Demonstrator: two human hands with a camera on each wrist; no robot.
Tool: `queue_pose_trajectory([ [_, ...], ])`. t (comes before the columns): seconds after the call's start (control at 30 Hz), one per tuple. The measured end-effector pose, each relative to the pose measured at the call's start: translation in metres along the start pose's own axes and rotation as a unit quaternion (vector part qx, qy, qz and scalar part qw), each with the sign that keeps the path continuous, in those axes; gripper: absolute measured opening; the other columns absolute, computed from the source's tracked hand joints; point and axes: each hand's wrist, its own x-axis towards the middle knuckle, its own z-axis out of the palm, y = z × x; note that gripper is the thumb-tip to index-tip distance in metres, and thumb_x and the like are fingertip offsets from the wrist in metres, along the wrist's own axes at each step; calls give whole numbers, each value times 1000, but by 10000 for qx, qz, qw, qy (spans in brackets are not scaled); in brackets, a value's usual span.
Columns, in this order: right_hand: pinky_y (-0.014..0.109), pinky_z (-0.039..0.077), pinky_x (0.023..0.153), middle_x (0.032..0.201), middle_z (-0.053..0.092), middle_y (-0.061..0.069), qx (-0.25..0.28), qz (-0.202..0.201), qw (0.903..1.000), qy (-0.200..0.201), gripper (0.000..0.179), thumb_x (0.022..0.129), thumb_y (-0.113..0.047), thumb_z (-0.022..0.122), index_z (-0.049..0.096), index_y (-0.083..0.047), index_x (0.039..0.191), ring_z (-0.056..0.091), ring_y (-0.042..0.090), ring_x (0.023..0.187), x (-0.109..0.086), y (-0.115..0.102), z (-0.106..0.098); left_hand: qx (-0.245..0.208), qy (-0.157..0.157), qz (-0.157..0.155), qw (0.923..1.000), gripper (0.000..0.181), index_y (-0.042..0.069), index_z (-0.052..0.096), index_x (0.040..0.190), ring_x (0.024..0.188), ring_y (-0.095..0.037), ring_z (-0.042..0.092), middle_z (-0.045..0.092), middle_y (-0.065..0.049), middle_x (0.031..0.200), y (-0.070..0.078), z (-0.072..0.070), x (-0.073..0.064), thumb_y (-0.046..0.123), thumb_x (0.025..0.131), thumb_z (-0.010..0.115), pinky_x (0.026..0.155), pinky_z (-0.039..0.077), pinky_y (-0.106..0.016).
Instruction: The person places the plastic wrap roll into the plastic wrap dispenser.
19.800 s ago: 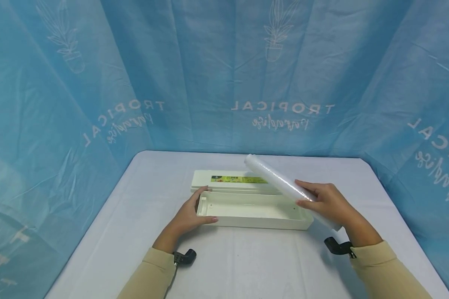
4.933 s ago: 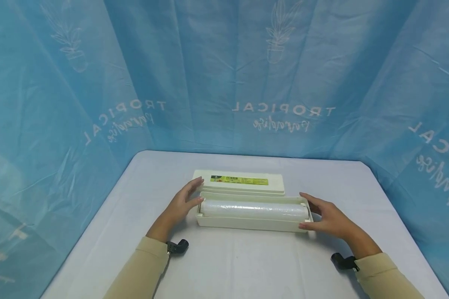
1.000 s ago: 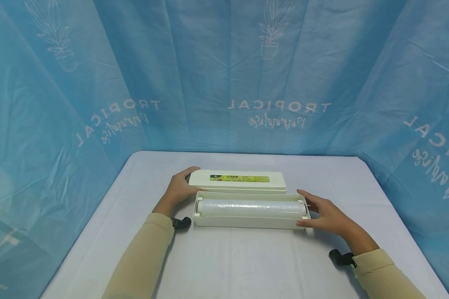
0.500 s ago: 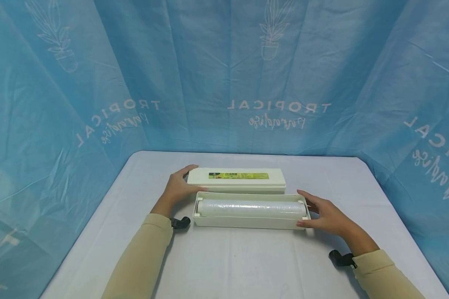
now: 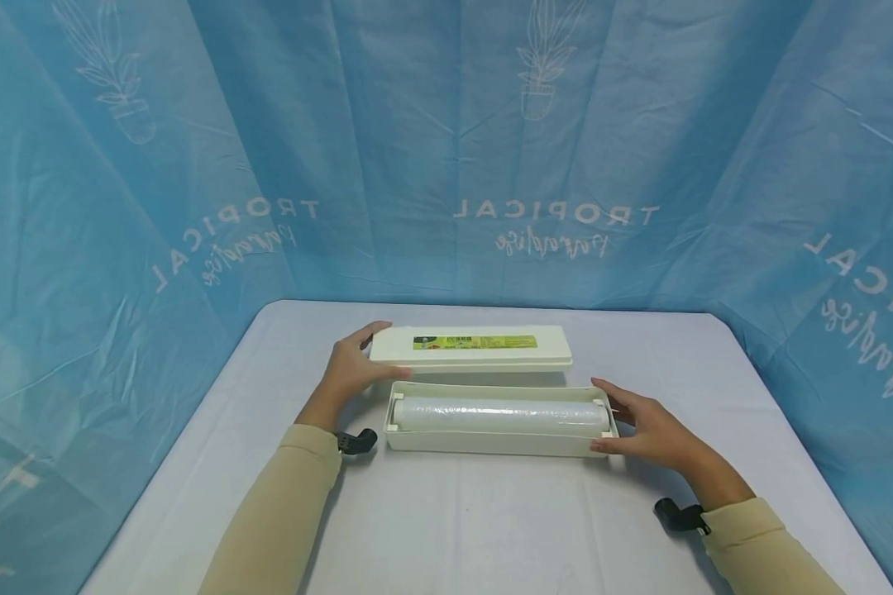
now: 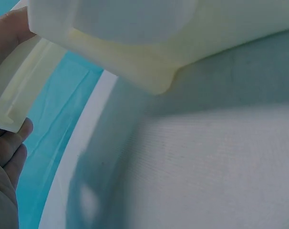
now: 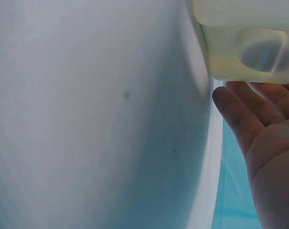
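In the head view, my left hand (image 5: 348, 369) grips the left end of a long cream lid (image 5: 484, 356) with a green-yellow label, thumb at its near edge. The lid is raised over the table behind a matching open plastic wrap box (image 5: 491, 444). Inside that box lies a shiny roll of plastic wrap (image 5: 502, 415). My right hand (image 5: 651, 426) holds the box's right end between thumb and fingers. In the left wrist view, fingers and thumb span the lid's end (image 6: 20, 90). Fingers lie at the box's end (image 7: 230, 55) in the right wrist view.
The table (image 5: 506, 512) is covered with a white cloth. A blue printed curtain (image 5: 454, 149) surrounds its back and sides. A black wrist camera sits on the left wrist (image 5: 357, 443) and another on the right wrist (image 5: 677, 516).
Earlier the wrap roll was in my right hand; it now lies in the box. My left hand has moved from the box to the lid and raised it. The right hand stays at the box.
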Motion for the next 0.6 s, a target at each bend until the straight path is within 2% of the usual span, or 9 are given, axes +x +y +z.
queue_pose_trajectory([
  [0.27,62,46,105,155,47,23,-70,52,10000,1,107,84,-34,93,32,-1,164,52,47,136,0,-1,0,-58,46,175,9998,112,27,62,148,145,-34,43,55,-1,152,2,-2,-2,69,51,99,112,39,-62],
  [0.6,63,44,106,157,45,23,4,25,10000,-11,105,84,-32,93,32,-3,164,50,47,137,0,-3,0,-75,19,338,9994,112,26,62,148,145,-29,44,58,-1,150,14,-1,-7,69,51,99,114,38,-60],
])
